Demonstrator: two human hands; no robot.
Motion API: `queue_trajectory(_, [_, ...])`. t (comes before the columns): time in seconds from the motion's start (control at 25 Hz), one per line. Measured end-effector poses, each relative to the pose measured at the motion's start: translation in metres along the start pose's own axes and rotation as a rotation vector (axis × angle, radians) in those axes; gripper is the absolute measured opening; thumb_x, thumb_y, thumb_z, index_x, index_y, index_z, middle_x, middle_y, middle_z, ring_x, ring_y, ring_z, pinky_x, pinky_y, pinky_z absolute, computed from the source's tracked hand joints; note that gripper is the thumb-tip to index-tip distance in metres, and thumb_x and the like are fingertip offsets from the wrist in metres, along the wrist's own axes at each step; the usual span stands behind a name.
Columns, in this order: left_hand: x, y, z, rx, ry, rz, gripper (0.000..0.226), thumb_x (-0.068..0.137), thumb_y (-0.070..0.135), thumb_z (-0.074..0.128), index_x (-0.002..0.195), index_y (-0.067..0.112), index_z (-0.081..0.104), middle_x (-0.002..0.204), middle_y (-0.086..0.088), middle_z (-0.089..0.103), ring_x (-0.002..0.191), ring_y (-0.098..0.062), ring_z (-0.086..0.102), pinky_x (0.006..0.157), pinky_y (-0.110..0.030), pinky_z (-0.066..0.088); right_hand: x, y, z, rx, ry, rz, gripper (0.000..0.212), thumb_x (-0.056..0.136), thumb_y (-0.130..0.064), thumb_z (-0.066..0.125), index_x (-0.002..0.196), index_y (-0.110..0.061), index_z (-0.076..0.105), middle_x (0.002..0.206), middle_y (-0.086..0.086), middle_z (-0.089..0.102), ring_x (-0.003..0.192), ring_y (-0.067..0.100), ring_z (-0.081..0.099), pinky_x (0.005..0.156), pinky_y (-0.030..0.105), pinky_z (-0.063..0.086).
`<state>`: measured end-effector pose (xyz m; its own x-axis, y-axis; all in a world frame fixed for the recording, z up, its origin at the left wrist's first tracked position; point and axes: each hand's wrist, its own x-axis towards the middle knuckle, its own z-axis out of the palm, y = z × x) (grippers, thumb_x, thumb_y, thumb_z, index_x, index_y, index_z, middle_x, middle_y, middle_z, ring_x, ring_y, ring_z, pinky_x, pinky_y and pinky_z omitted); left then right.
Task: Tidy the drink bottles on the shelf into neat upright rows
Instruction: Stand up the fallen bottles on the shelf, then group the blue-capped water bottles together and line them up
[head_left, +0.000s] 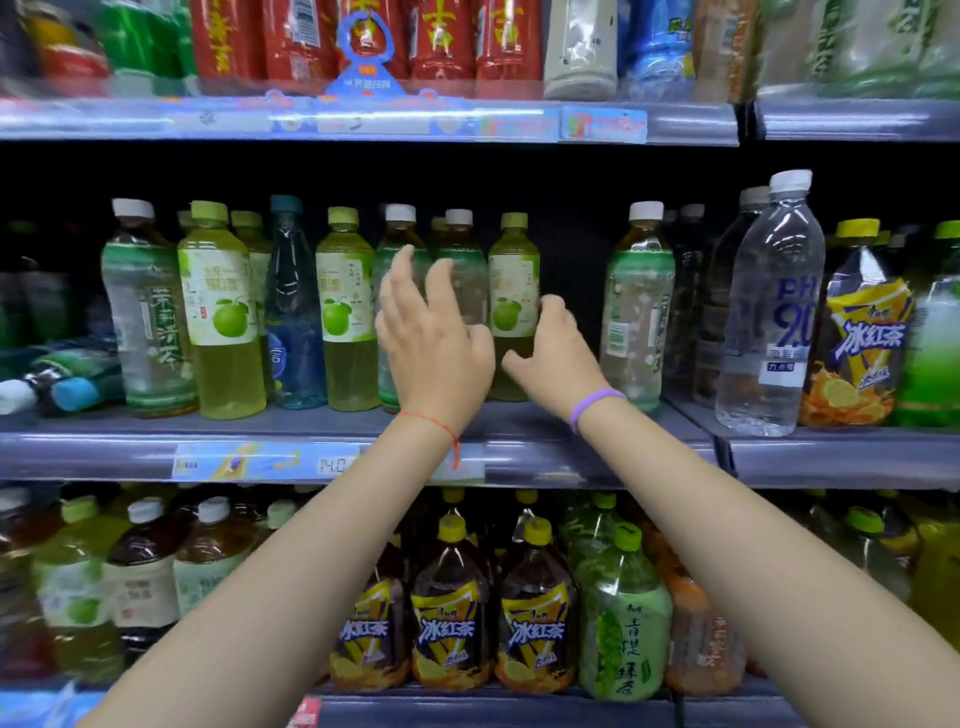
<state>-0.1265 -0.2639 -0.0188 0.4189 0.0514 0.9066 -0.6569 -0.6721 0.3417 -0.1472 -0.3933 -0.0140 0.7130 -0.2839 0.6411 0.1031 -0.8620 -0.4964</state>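
Clear glossy plastic drink bottles (511, 306) with shiny printed film labels. Grey matt metal shelf (597, 452), glossy plastic price strip (265, 462). Smooth purple rubbery wristband (595, 404).

Left hand (434, 343) open before upright bottles, right hand (558, 353) gripping green-apple bottle (511, 306), middle shelf (597, 447)

Bare forearms, red string bracelet (434, 422), purple wristband (592, 405)

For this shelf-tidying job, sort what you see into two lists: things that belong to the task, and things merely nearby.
Belongs to the job:
- left hand
- right hand
- green-capped bottle by the right hand
- white-capped bottle behind the left hand
- toppled bottles at far left

Merely nearby:
- water bottle
- iced tea bottles below
- price tag
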Motion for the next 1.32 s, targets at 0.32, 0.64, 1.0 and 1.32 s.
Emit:
queue_trajectory(0.32, [-0.003,-0.057,-0.029,-0.083,-0.469,-0.176,0.085,0.093,0.026,0.059,0.158,0.012,0.006,0.155,-0.015,0.025,0.139,-0.034,0.033,0.105,-0.042,0.038,0.038,-0.014,0.028,0.257,0.066,0.415,0.068,0.08,-0.023,0.078,0.13,-0.002,0.038,0.131,0.016,0.057,0.12,0.033,0.056,0.091,0.034,0.046])
queue_trajectory(0.64, [0.005,-0.063,-0.029,-0.237,-0.485,-0.27,0.071,0.091,0.031,0.058,0.152,0.02,0.024,0.148,-0.008,0.041,0.116,-0.033,0.056,0.093,-0.042,0.048,-0.007,-0.049,0.025,-0.169,0.448,0.019,0.078,0.083,-0.012,0.059,0.15,0.002,0.021,0.148,0.022,0.032,0.138,0.038,0.032,0.114,0.045,0.03])
queue_trajectory(1.0, [0.014,-0.12,-0.064,-0.21,-0.061,-0.15,0.026,0.082,0.016,0.054,0.106,0.015,0.065,0.109,-0.004,0.059,0.104,-0.025,0.055,0.089,-0.045,0.048,-0.023,-0.103,0.078,-0.182,0.329,-0.572,0.016,0.082,-0.015,0.046,0.075,-0.012,0.06,0.067,0.002,0.059,0.066,0.028,0.055,0.064,0.039,0.038])
queue_trajectory(1.32, [0.049,-0.261,-0.144,0.205,-0.005,-0.006,0.044,0.077,0.022,0.059,0.12,0.012,0.061,0.127,-0.012,0.055,0.125,-0.034,0.047,0.109,-0.053,0.029,-0.022,-0.218,0.184,-0.417,0.25,-0.721,0.036,0.075,-0.017,0.058,0.108,-0.004,0.065,0.119,0.018,0.063,0.113,0.038,0.058,0.087,0.046,0.048])
